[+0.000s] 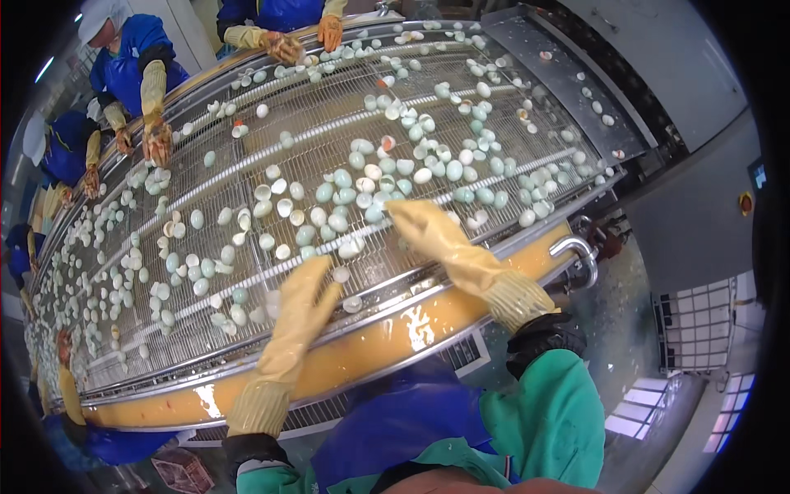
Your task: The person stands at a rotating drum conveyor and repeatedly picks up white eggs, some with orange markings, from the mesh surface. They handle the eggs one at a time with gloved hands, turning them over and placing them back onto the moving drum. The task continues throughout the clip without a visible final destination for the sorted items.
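Observation:
Pale blue-green and white eggs and cracked shells (324, 192) lie scattered over a metal mesh conveyor belt (382, 259). My left hand (307, 295), in a cream rubber glove, is above the near side of the belt with thumb and fingers apart. A small blurred shell (340, 274) lies by its thumb. My right hand (423, 230), gloved alike, reaches farther over the belt. Its fingertips are at a pale blue egg (373, 213); whether they touch or grip anything cannot be made out. A white shell (352, 247) lies between my hands.
A trough of orange-yellow liquid (352, 364) runs along the near edge, with a bent metal pipe (577, 250) at its right end. Co-workers' gloved hands (157, 142) are over the far side, others at left. A metal chute plate (568, 80) adjoins the belt's right end.

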Tool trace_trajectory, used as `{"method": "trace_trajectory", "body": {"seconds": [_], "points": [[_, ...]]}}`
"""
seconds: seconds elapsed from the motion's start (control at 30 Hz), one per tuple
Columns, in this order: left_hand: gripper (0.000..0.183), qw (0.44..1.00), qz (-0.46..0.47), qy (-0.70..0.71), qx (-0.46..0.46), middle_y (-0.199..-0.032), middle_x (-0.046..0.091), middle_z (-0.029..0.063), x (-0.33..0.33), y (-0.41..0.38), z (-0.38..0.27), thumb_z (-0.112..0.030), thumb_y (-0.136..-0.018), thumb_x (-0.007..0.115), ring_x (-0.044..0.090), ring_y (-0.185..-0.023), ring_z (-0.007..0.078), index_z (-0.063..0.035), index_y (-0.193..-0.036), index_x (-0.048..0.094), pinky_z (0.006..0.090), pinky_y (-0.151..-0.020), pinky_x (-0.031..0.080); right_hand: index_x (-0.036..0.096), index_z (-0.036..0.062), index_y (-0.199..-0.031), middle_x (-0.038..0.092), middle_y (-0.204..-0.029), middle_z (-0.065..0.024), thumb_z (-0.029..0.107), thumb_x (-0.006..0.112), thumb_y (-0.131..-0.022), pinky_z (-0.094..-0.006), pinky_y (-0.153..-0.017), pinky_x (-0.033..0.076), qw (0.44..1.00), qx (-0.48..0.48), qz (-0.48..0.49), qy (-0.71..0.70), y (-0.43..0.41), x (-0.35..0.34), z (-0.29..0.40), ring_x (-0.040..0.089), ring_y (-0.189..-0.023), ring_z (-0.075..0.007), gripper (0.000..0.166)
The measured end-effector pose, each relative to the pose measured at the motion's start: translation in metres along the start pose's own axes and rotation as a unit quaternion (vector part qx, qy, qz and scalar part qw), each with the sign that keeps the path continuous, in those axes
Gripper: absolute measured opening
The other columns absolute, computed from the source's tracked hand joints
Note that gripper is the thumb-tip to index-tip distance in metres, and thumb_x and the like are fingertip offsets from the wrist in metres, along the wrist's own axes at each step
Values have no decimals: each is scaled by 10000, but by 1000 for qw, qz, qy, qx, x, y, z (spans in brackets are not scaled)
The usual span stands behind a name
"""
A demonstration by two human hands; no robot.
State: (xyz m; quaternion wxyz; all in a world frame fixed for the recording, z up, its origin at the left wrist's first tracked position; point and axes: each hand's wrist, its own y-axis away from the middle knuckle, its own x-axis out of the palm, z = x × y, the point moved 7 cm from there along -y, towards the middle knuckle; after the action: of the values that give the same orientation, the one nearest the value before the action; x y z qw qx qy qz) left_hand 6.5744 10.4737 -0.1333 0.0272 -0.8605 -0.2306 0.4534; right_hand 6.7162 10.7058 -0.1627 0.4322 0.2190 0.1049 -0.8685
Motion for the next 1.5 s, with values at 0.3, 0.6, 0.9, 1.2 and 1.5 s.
{"method": "trace_trajectory", "body": {"seconds": [0.3,0.6,0.9,1.2,1.5], "points": [[387,982,-42,-182,-20,-1137,669,209,76,-76,68,-170,-873,767,631,-1058,404,-31,-1219,661,508,-929,514,726,98,-1214,726,-1264,-210,338,599,-999,-492,-961,566,958,65,66,273,-129,14,-133,708,-1137,-395,346],[377,955,-94,81,-269,-1371,697,194,95,-98,24,-276,-1023,715,645,-1298,286,-134,-1373,716,368,-1098,488,705,110,-1092,741,-1118,-187,243,762,-882,-503,-921,576,930,-32,175,321,-139,24,-141,726,-1072,-405,255],[505,752,-43,534,-383,-1365,679,117,158,-97,-31,-285,-1138,544,648,-1252,195,-98,-1602,480,366,-1100,504,708,17,-1276,714,-1025,-10,263,724,-1006,-268,-765,515,943,98,212,-236,-47,-66,-50,620,-856,-89,365],[435,788,0,491,-372,-1294,718,120,157,-90,-50,-265,-1148,523,701,-1143,168,-56,-1528,553,309,-991,568,689,69,-1376,774,-1192,-138,461,744,-990,-382,-954,582,922,39,385,-25,73,-71,-98,740,-1099,-249,553],[266,946,-47,161,-279,-1102,770,115,121,-119,6,-117,-1055,622,724,-940,245,-76,-1290,738,357,-842,568,494,59,-1560,710,-1256,-276,275,713,-979,-484,-893,571,969,-53,-14,239,-49,-168,-146,725,-1086,-410,657]]}}
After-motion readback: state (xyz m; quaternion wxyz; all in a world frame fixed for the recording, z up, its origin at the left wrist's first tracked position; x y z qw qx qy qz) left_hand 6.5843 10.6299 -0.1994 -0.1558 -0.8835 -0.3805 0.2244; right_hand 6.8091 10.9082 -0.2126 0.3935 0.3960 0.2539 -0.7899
